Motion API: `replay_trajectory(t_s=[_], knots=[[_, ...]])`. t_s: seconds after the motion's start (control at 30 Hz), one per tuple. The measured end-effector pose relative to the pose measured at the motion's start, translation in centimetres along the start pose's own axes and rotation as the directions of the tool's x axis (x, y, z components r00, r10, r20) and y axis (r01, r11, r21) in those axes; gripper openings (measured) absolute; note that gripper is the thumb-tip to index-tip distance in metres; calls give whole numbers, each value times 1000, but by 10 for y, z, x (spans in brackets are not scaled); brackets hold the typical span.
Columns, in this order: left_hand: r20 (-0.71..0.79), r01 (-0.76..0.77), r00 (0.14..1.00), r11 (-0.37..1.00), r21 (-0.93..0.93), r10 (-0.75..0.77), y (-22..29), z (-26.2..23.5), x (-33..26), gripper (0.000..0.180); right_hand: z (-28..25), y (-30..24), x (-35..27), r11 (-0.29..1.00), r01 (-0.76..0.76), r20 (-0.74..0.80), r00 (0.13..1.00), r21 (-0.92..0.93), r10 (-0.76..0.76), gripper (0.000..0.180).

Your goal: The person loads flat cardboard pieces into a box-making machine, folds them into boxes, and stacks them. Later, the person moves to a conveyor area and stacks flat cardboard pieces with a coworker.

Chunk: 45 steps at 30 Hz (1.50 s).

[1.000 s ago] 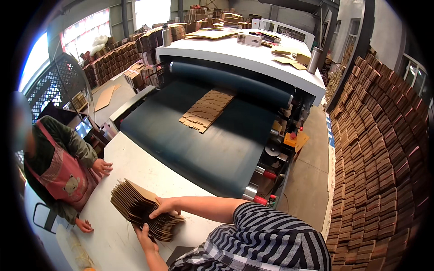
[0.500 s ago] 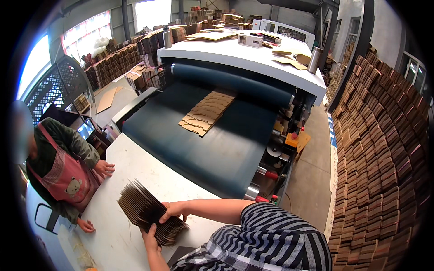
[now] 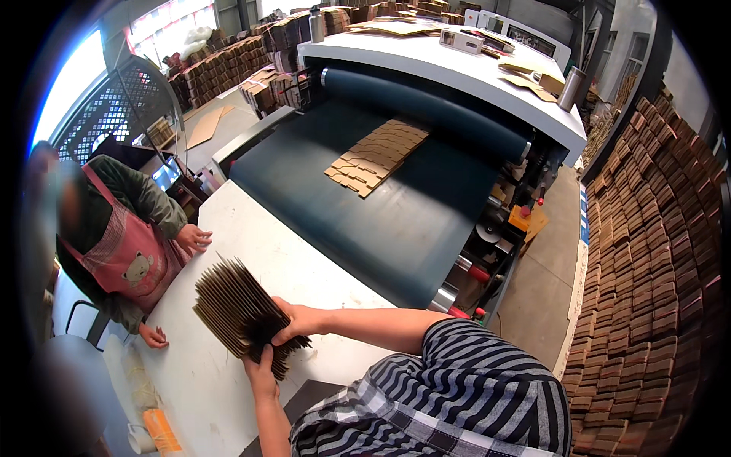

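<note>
Both my hands grip a thick stack of flat brown cardboard pieces, held tilted over the white table. The thin edges fan out toward the upper left. My right hand closes on the stack's right side, thumb on top. At its near end my left hand holds it, thumb up and the other fingers hidden underneath. Beyond the table, an overlapping row of die-cut cardboard pieces lies on the dark blue conveyor belt.
A co-worker in a pink apron stands at the left, hands at the table edge. A white machine top carries loose cardboard and a steel bottle. Tall cardboard stacks line the right. An orange-labelled roll lies lower left.
The view has shifted, so the machine and belt appear higher and further right. My hands keep hold of the stack, which has moved slightly left relative to the table.
</note>
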<state>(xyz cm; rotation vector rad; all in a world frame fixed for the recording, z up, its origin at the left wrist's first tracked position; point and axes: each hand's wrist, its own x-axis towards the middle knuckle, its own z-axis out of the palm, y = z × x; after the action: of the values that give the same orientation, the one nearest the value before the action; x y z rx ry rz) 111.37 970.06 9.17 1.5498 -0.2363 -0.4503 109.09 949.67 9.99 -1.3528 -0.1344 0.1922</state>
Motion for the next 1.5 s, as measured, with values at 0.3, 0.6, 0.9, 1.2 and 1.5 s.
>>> replay_trajectory(t_s=[0.3,0.6,0.9,1.2,1.5], knots=[[50,-265,961,958,-106,272,-69,-28,-16,80,-4,29,-22,854,314,171,949,-414,-266,100],[139,-584,791,667,463,596,-84,-38,-3,90,-12,123,7,750,162,59,985,-641,-163,68],[53,-17,999,925,378,-3,66,-53,-42,79,35,-29,16,843,15,166,982,-538,88,63],[337,623,733,782,19,-591,73,-83,2,86,-2,-34,57,672,-685,314,596,-282,739,93],[135,344,934,933,-103,-330,37,-55,-52,72,34,-19,-8,719,-647,204,691,-253,693,92]])
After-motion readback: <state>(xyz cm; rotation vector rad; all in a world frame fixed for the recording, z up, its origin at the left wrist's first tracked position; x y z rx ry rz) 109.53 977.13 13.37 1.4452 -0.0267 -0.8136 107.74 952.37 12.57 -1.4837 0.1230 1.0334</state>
